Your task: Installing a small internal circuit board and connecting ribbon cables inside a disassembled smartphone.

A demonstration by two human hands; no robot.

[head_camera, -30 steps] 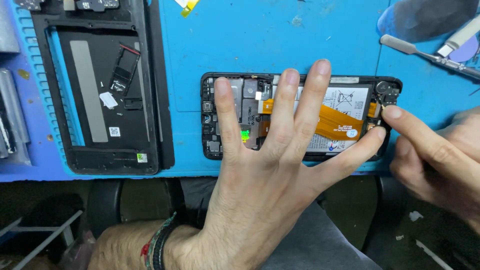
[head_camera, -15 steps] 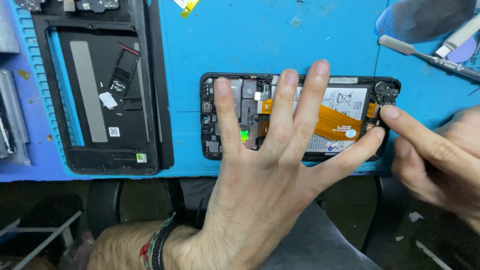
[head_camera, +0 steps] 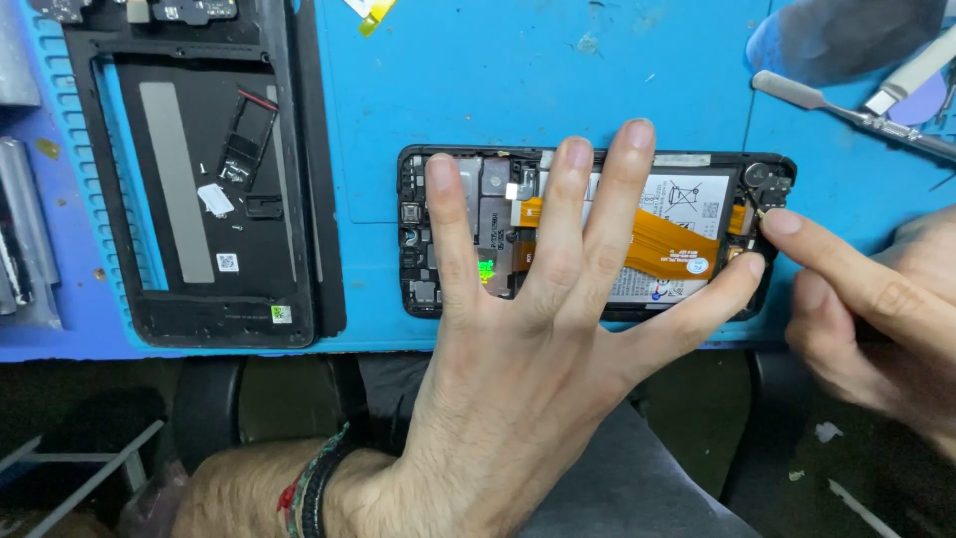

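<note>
Two hands on opened phone (head_camera: 597,234) — left (head_camera: 538,349) spread flat, right (head_camera: 876,299) fingertip touching.

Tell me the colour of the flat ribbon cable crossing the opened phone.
Orange; the ribbon cable shows in the head view.

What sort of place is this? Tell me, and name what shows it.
Most likely a phone repair bench. The left hand presses flat on an opened phone with its orange flex cable bared, lying on a blue work mat. The right hand fingers its end; a metal pry tool lies nearby.
</note>
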